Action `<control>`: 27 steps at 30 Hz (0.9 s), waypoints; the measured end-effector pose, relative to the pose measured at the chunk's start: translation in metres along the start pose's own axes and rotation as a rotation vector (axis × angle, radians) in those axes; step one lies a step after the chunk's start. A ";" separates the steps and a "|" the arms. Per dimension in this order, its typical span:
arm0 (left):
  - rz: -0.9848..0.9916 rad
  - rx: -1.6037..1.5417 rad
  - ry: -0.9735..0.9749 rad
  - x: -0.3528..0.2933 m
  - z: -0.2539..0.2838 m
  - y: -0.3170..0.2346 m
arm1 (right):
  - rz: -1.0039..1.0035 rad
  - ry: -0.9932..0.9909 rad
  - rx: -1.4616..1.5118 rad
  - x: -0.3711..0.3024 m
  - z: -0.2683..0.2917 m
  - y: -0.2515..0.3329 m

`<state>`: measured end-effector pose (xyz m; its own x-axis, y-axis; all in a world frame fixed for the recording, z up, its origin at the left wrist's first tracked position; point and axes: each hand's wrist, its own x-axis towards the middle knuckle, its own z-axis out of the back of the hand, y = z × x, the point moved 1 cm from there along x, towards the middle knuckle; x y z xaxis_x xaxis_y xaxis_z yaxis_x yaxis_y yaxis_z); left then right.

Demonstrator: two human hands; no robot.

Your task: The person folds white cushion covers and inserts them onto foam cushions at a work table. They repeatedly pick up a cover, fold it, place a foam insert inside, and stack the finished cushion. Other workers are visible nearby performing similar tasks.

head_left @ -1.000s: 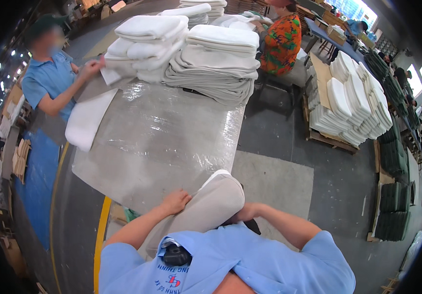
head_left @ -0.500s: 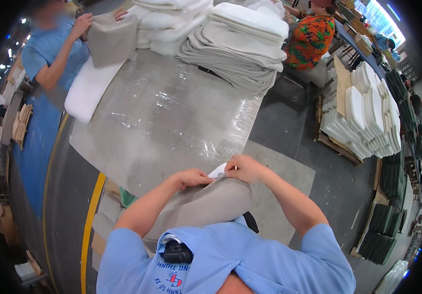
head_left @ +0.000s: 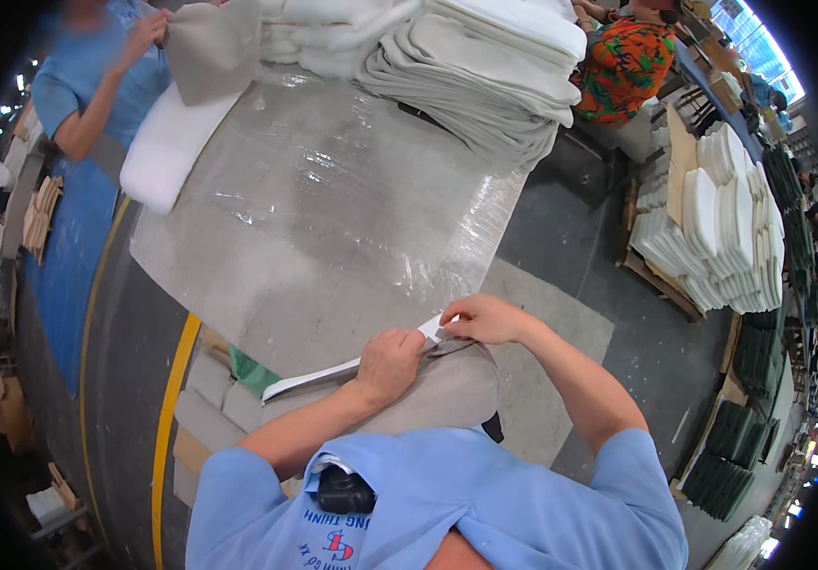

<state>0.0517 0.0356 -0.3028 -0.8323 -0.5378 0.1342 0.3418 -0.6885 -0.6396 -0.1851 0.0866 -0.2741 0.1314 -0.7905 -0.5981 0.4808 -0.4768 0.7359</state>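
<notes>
A grey fabric cushion cover (head_left: 456, 385) lies against my front at the table's near edge, with a white foam edge (head_left: 309, 380) showing along its open side. My left hand (head_left: 394, 363) is closed on that open edge, knuckles up, and its fingertips are hidden. Just to its right, my right hand (head_left: 483, 319) pinches the cover's edge near the corner, thumb and fingers together. Between the two hands a bit of the white foam sticks out. The cover's lower part is hidden behind my left forearm and shirt.
A plastic-wrapped table (head_left: 314, 209) spreads ahead. Stacked grey covers (head_left: 466, 85) and white foam pads (head_left: 333, 38) stand at its far side. At the far left a co-worker (head_left: 95, 85) holds a grey cover (head_left: 209, 52). Another person (head_left: 627, 71) is far right, near a pallet of white pads (head_left: 713, 209).
My left hand has turned over from a fingertip pinch to a closed grip. A long white foam edge now shows left of it. The view has shifted slightly.
</notes>
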 end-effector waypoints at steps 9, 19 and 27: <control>0.793 -0.508 0.487 0.024 0.011 0.032 | 0.195 -0.143 0.020 0.026 -0.018 -0.009; 0.488 -0.437 0.494 0.028 -0.006 0.045 | -0.052 -0.524 0.782 0.023 -0.027 -0.087; 0.575 -0.439 0.602 0.026 -0.009 0.059 | 0.106 -0.426 1.410 0.010 -0.136 -0.118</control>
<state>0.0459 -0.0147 -0.3441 -0.7145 -0.3114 -0.6265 0.6774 -0.0842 -0.7308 -0.1229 0.1869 -0.4096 -0.2676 -0.7763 -0.5708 -0.7686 -0.1853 0.6123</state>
